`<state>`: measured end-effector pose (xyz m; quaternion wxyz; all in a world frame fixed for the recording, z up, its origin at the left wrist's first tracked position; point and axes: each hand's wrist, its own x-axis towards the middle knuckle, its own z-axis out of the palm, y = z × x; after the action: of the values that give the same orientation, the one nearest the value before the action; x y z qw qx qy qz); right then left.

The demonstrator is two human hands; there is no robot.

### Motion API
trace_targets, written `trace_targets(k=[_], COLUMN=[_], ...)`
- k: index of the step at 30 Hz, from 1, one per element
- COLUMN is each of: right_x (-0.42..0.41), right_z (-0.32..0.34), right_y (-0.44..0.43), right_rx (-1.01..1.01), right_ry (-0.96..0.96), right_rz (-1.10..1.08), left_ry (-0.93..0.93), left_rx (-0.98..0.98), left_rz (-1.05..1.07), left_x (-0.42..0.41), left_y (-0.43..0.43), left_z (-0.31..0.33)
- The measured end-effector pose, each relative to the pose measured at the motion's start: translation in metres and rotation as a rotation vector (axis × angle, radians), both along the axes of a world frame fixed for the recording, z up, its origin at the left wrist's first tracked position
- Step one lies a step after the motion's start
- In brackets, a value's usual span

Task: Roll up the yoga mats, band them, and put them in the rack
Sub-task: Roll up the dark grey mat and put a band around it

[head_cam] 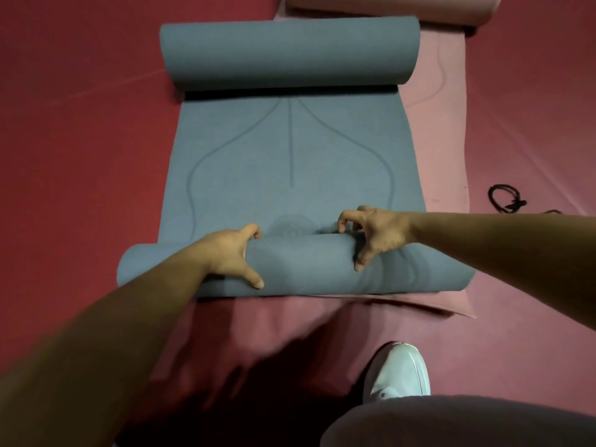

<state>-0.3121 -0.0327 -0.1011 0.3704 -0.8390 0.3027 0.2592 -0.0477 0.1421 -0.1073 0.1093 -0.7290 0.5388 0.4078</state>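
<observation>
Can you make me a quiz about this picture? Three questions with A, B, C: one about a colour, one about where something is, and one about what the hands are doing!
1. What colour is the mat being rolled?
A. green
B. blue
C. yellow

2. Where is the black cord?
A. on the red floor, right of the mats
B. tied round the mat
C. hanging on a hook

3. What are the left hand and right hand doing?
A. lying flat on the floor
B. gripping the near roll of the mat
C. clapping in the air

Answers:
1 B: the mat under the hands is blue all over.
2 A: the cord lies loose on the floor, past the edge of the pink mat.
3 B: fingers and thumbs curl over the roll on both sides.
</observation>
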Motion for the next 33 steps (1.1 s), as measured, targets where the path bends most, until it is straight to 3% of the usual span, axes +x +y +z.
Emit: trace_targets(k=[2, 7, 11, 16, 19, 23, 28, 33], right_x=[0.004, 0.008, 0.009, 0.016, 0.027, 0.041, 0.054, 0.048], right_z=[0.003, 0.005, 0.005, 0.012, 0.014, 0.034, 0.024, -0.006], right_y=[0.0, -0.01, -0.021, -0.027, -0.025, -0.016, 0.019, 0.014], right_rx=[-0.033, -0.05, -0.209, -0.377, -0.407, -0.459, -0.515, -0.533], right_ry=[-0.001, 0.033, -0.046, -0.04, 0.021, 0.17, 0.281, 0.303], right_rz=[0.035, 0.041, 0.019, -0.01, 0.019, 0.091, 0.334, 0.274], left_ry=[0.005, -0.229, -0.243, -0.526, -0.473, -0.383, -0.3, -0.453], left_rx=[0.001, -0.1, -0.201, -0.408, -0.43, -0.255, -0.178, -0.241], left_rz=[-0.011, -0.143, -0.102, -0.107, -0.13, -0.275, -0.208, -0.196], left_x=[0.003, 0.002, -0.007, -0.036, -0.049, -0.033, -0.016, -0.013], left_y=[-0.001, -0.006, -0.006, -0.005, 0.006, 0.016, -0.022, -0.038], left_z=[-0.005, -0.002, 0.001, 0.0, -0.005, -0.01, -0.005, -0.005])
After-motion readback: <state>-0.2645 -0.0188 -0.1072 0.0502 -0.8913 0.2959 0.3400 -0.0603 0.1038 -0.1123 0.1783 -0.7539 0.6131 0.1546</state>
